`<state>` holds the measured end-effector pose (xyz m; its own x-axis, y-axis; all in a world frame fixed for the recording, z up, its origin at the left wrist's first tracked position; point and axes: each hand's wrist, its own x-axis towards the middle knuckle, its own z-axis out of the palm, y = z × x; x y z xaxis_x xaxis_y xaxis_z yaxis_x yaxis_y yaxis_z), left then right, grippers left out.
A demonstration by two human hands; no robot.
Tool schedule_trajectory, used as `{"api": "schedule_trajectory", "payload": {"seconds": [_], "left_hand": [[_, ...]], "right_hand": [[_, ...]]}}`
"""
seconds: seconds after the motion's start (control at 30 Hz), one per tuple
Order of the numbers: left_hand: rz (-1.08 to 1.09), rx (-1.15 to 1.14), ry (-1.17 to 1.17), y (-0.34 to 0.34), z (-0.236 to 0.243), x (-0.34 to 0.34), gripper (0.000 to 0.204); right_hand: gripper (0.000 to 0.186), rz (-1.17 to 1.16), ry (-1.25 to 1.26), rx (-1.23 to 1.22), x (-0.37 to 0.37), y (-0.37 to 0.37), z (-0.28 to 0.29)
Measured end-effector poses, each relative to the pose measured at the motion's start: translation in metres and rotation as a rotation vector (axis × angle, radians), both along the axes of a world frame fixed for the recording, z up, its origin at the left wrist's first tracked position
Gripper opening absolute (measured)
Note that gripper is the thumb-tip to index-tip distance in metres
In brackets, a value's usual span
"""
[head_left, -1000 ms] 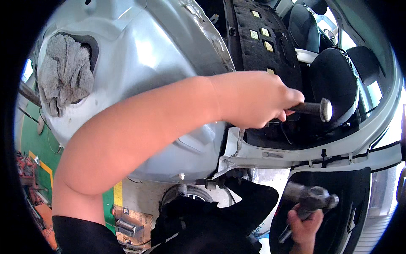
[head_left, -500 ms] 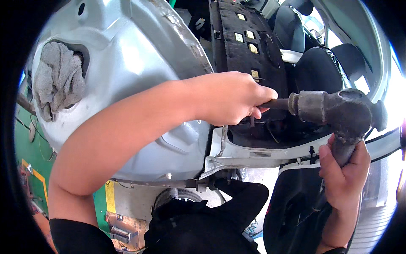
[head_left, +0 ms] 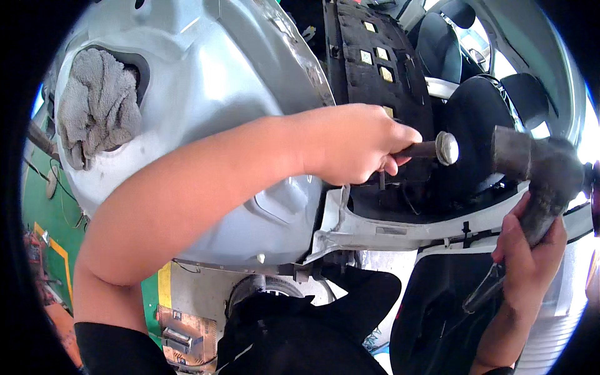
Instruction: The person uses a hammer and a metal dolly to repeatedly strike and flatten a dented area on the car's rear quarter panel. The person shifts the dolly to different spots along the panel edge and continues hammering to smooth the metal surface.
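Note:
My left hand point(head_left: 369, 144) grips a dark metal chisel-like tool point(head_left: 431, 150) lying roughly sideways, its flat round head facing right. The working end is hidden behind my hand, near the car's interior edge. My right hand point(head_left: 525, 262) is wrapped round the handle of a heavy ball-peen hammer point(head_left: 537, 159), held upright a short way right of the tool's head, not touching it. The silver body panel point(head_left: 212, 81) lies beneath and beyond my left forearm.
A grey cloth point(head_left: 97, 106) sits in an opening at the panel's left. A black padded panel point(head_left: 369, 37) and seats point(head_left: 472, 125) are inside the car. The white body sill point(head_left: 375, 231), a wheel point(head_left: 269, 281) and cardboard point(head_left: 181, 337) are lower.
The hammer rose from low right to touch the tool's head half a second ago, and has since drawn back rightward. My left hand has moved only slightly with the view.

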<state>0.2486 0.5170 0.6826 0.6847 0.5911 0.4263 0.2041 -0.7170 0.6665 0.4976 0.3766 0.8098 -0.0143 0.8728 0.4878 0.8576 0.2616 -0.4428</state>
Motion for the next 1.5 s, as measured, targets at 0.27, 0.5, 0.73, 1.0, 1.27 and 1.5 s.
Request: {"api": "schedule_trajectory", "payload": {"seconds": [0.27,0.5,0.73,1.0,1.27,1.5], "left_hand": [[0.018,0.023,-0.031,0.002,-0.004,0.001,0.009],[0.044,0.005,-0.016,-0.005,0.000,-0.003,0.018],[0.055,-0.062,-0.089,0.000,0.003,0.000,0.010],[0.030,-0.042,-0.107,0.005,-0.001,0.005,0.007],[0.045,-0.078,-0.046,0.006,0.003,0.004,0.004],[0.040,-0.062,-0.065,0.007,-0.003,0.005,0.008]], "right_hand": [[0.020,0.248,-0.049,0.272,-0.013,0.016,0.036],[0.024,0.001,-0.014,0.038,-0.007,0.006,0.014],[0.033,0.073,-0.030,0.173,0.002,0.010,0.034],[0.033,0.042,0.022,0.017,-0.010,0.011,0.016],[0.026,0.035,-0.308,-0.097,-0.010,0.026,0.009],[0.014,0.044,0.007,0.203,-0.022,0.040,0.048]]}}
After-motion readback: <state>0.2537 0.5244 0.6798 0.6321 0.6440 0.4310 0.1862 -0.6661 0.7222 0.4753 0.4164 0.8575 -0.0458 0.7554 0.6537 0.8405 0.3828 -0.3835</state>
